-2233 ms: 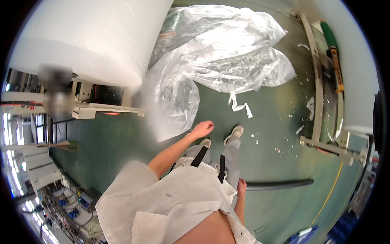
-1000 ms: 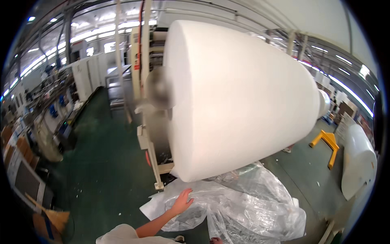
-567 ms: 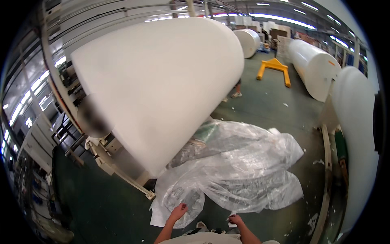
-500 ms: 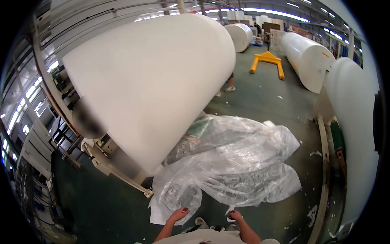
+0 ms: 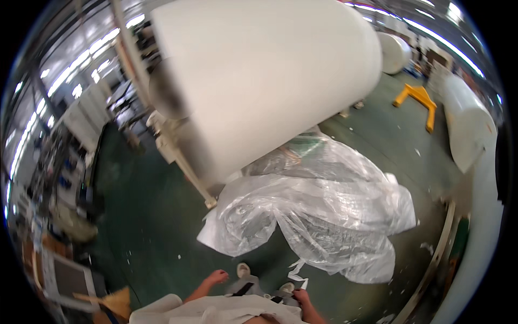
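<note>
My left hand hangs low over the floor, left of my shoes, its fingers loosely bent and nothing seen in it. Beside my right shoe is my right hand, its fingers too small and blurred to make out. Just beyond it, a torn white strip reaches from the floor near that shoe toward the plastic. A large crumpled heap of clear plastic sheeting spreads on the floor ahead, apart from both hands. Over the heap's far left edge looms a huge white roll with a dark hollow core end.
A beige metal stand arm juts below the roll. Yellow forks of a pallet truck lie far right, near another wrapped roll. A metal rail runs along the right. White scraps dot the green floor; a grey box stands left.
My view has swung left and down, so the roll and heap sit differently in it. My left hand is farther from the plastic. My right hand has drawn back from the white strip.
</note>
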A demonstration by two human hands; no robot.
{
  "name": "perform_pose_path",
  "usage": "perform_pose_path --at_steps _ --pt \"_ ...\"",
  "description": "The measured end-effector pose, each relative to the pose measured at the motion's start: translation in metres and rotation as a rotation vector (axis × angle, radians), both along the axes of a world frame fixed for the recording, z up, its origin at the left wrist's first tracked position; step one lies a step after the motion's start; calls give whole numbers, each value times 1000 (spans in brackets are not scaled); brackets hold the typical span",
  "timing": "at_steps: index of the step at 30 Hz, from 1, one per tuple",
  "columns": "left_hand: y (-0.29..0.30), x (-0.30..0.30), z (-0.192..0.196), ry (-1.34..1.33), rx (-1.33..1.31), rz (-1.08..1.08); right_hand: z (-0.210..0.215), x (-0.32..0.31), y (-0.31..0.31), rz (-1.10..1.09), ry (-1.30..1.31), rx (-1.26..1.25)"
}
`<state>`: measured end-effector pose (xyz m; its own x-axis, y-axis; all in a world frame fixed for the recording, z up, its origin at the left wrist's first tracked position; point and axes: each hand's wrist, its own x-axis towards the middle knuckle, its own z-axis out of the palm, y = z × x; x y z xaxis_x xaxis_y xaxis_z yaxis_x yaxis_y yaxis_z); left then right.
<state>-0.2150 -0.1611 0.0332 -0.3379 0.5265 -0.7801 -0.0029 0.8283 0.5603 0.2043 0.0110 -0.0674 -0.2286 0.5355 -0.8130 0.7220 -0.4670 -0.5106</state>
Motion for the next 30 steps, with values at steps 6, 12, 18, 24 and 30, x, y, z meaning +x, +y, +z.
perform_pose_path --at_steps 6,12,18,24,30 --pt "-56 26 -25 172 -80 5 4 -25 47 84 61 38" --pt "-127 16 -17 182 10 157 10 -106 76 373 -64 164" --pt "-223 -74 -49 197 29 305 38 -280 18 407 175 150" --pt "-310 -177 -56 209 -96 398 87 -392 -60 525 234 138" --pt "-303 -234 -36 182 195 758 39 -388 -3 493 68 38"
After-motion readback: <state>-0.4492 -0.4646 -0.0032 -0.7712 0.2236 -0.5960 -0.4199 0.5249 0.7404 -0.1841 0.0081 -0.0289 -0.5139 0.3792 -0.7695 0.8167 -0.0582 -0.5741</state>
